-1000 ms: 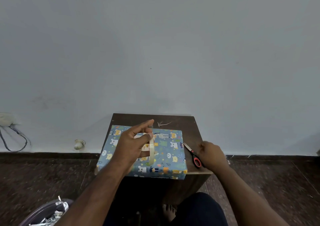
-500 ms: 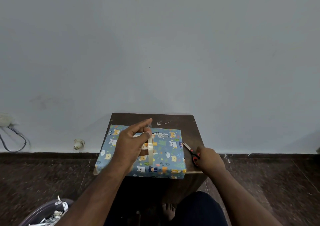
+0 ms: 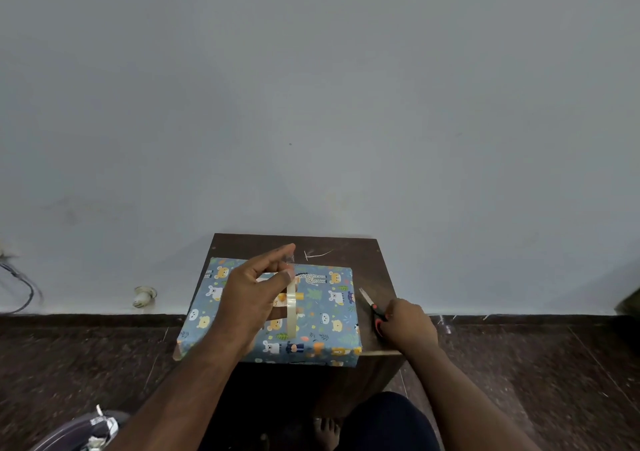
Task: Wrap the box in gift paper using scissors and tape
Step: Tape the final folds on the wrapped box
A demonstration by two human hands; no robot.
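The box [image 3: 311, 315] is basically wrapped already, covered in blue paper with little bears and animals, and it sits on the left and middle of the small dark surface [image 3: 374, 263], its near edge poking a bit over the front. The left hand [image 3: 252, 298] holds the tape roll [image 3: 291, 307] upright just above the top of the box, fingers [image 3: 277, 256] through and around the ring, with what looks like a short clear tail pinched up near the fingertips. The right hand [image 3: 408, 322] is over at the right edge of the surface with its fingers curled onto the red-and-black handles of the scissors [image 3: 372, 307], blades pointing away toward the wall [image 3: 318, 104].

My take on doing this bit well: keep the pulled tape taut and off the paper until the scissors are in place, then snip close to the roll so the strip doesn't curl back on itself. Get the handles seated properly before lifting, since the blades lie right next to the wrapped side and could nick it.

Further out, a few pale scraps [image 3: 317, 254] lie behind the box. The floor [image 3: 86, 364] is dark speckled stone, a cable [image 3: 24, 291] hangs at the far left, and there's a bin with scraps [image 3: 79, 430] at the bottom left corner.
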